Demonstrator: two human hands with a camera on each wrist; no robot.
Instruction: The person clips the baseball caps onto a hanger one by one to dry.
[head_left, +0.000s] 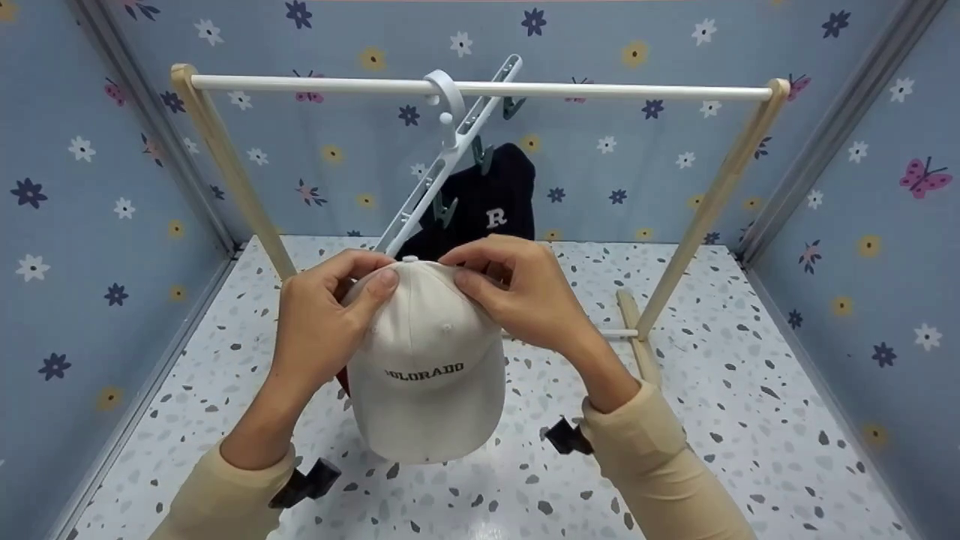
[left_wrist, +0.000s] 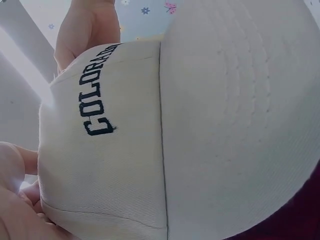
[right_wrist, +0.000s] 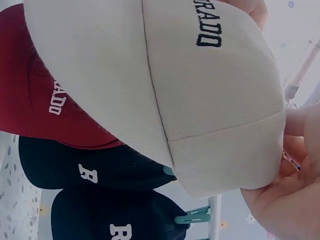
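A cream baseball cap [head_left: 427,420] with dark COLORADO lettering hangs brim down between both hands. My left hand [head_left: 319,319] pinches the left side of its crown, thumb on the front panel near the top button. On the other side, my right hand [head_left: 529,296] pinches the crown with thumb and fingers. Just behind the crown is the near end of a white clip hanger [head_left: 420,199]; any clip there is hidden. Farther along the hanger hangs a black cap [head_left: 510,187] with a white R, held by green clips [head_left: 444,211].
In the right wrist view a red cap [right_wrist: 25,85] and two dark R caps [right_wrist: 115,162] hang behind the cream one. The hanger hooks over the white rail [head_left: 637,91] of a rack with wooden legs [head_left: 697,202]. Below lies a speckled floor [head_left: 750,450].
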